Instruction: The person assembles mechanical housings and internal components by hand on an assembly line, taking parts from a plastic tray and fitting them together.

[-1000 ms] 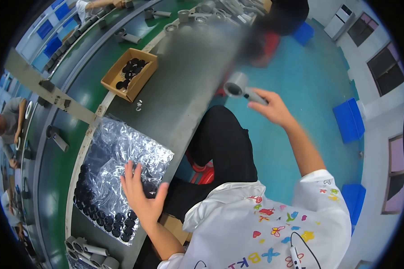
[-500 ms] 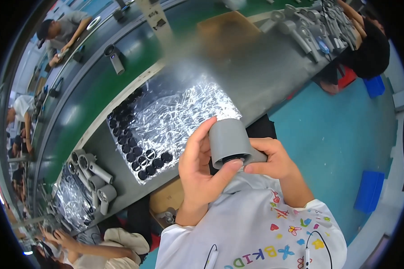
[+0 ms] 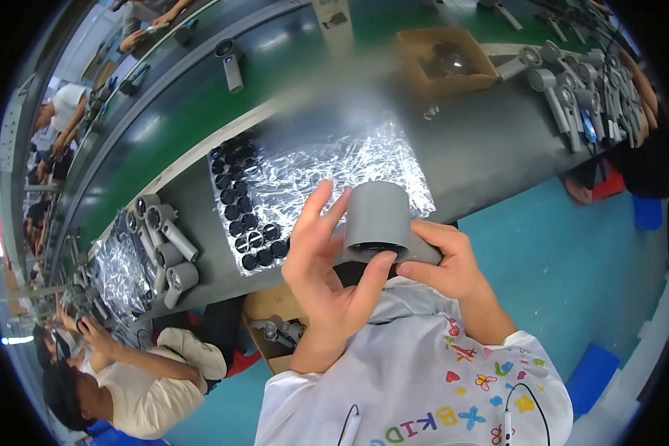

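A grey hair dryer [image 3: 379,215], with a wide cylindrical head, is held up before my chest. My right hand [image 3: 453,260] is closed round its short visible handle, thumb and fingers pinching it beside the head. The open end of the head tilts down toward me, and a dark round part [image 3: 375,248] shows inside it. My left hand [image 3: 323,275] has its fingers stretched and spread along the left side of the head. Its thumb tip touches the lower rim by the dark part. Some left fingertips may be hidden behind the head.
Black round caps [image 3: 236,212] sit in rows on clear plastic film [image 3: 312,171] on the grey bench. More grey dryers lie at left [image 3: 169,230] and far right [image 3: 572,97]. A cardboard box [image 3: 446,63] stands behind; a co-worker [image 3: 137,372] sits at left.
My left fingers have loosened from the dryer's side and spread, while the thumb stays at the rim. My right hand keeps its hold. The view has shifted, showing more of the left co-worker.
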{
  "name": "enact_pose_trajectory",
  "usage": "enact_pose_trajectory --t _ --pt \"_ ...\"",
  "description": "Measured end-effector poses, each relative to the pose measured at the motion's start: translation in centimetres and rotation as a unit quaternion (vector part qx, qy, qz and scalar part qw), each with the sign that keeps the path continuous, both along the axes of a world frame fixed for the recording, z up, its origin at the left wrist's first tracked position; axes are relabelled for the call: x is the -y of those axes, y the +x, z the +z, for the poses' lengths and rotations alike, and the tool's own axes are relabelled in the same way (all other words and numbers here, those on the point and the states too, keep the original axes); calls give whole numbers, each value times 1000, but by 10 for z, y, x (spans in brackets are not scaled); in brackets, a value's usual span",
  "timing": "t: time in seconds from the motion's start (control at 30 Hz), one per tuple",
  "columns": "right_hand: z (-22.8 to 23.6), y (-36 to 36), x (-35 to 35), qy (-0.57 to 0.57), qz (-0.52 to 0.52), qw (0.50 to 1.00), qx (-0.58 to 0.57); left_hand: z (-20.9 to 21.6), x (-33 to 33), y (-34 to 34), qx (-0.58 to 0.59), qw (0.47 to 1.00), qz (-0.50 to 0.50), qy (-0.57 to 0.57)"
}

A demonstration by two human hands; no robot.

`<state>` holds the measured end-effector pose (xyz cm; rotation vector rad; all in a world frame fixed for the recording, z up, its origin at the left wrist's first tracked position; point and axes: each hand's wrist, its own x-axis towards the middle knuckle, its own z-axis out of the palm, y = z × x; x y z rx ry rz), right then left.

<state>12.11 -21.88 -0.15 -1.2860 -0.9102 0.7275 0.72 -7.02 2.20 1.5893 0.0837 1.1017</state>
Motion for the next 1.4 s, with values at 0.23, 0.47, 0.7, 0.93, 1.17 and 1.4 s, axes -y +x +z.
enact_pose_trajectory --t 0.23,0.47,0.7,0.93,1.17,1.4 --pt "5 1 -22 -12 -44 998 34 2 -10 -9 -106 977 113 149" --pt "12 7 -27 -54 -64 991 100 -4 -17 -6 -149 971 129 133" --pt "15 4 -13 -55 -129 981 134 -9 -14 11 -129 981 104 97" --pt "15 -1 -10 -75 -139 981 109 -4 -11 12 -143 980 97 95" --pt "14 5 26 -111 -180 969 125 -20 -8 15 -138 988 -21 60" --pt "-5 -3 152 -234 -477 837 131 -53 -24 25 -402 822 -46 401"
